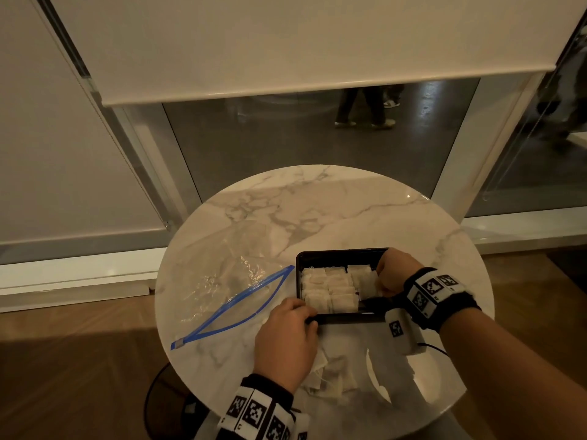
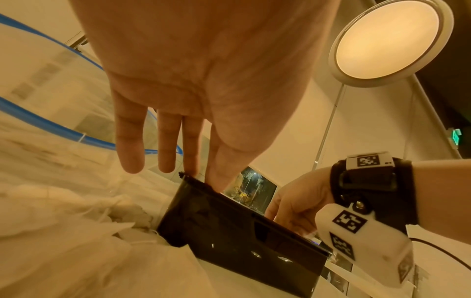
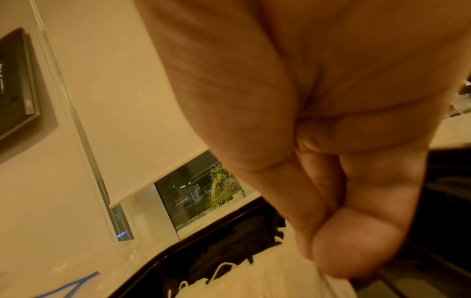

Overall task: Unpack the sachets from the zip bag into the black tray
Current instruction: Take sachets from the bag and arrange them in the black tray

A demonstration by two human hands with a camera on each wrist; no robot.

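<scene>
The black tray (image 1: 336, 253) sits on the round marble table, right of centre, with several white sachets (image 1: 330, 290) packed in rows inside. My right hand (image 1: 386, 277) reaches into the tray's right side and pinches a sachet (image 1: 365, 281) between thumb and fingers; the right wrist view shows that pinch (image 3: 339, 252) on the white sachet (image 3: 267, 282). My left hand (image 1: 305, 312) lies at the tray's near left corner, its straight fingers (image 2: 193, 161) touching the rim (image 2: 198, 181). The clear zip bag (image 1: 222, 281) with a blue zipper lies open to the left.
A loose heap of sachets (image 1: 330, 376) lies on the table near its front edge, partly under my left wrist. The table's (image 1: 317, 192) far half is bare marble. Behind it are a window with a roller blind (image 1: 286, 58) and wooden floor.
</scene>
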